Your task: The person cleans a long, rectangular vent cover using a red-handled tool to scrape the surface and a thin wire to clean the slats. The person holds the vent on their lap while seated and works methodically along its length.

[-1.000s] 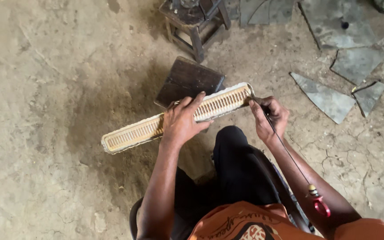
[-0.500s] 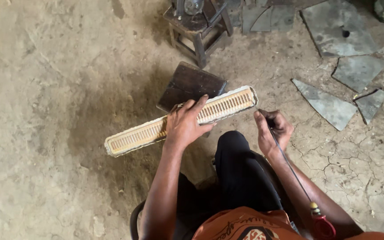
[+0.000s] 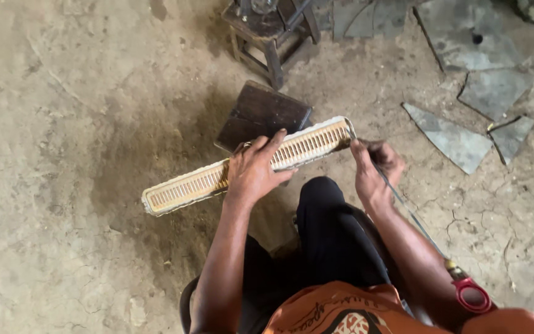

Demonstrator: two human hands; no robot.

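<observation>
- Right hand now sits closer to the slotted strip's right end than half a second ago, fingertips just at that end; the strip itself has barely shifted.
- Left hand lies over the middle of the strip, fingers spread across its top and curled over the far edge, gripping it.
- Strip runs long and pale, tilted, its left end low over the dirt floor, its right end higher, toward the stone slabs.
- Right hand is closed narrow around a thin metal rod; the rod's tip is at the strip's right end, though whether it touches I cannot tell.
- Rod runs back down along the right forearm to a red handle near the bottom edge of the view.
- Dark wooden block rests on the floor just behind the strip, partly hidden by it.
- Small wooden stool stands farther back, near the top edge.
- Broken grey slabs lie on the floor to the right, well apart from both hands.
- Black-clad knee sits between the two arms.
</observation>
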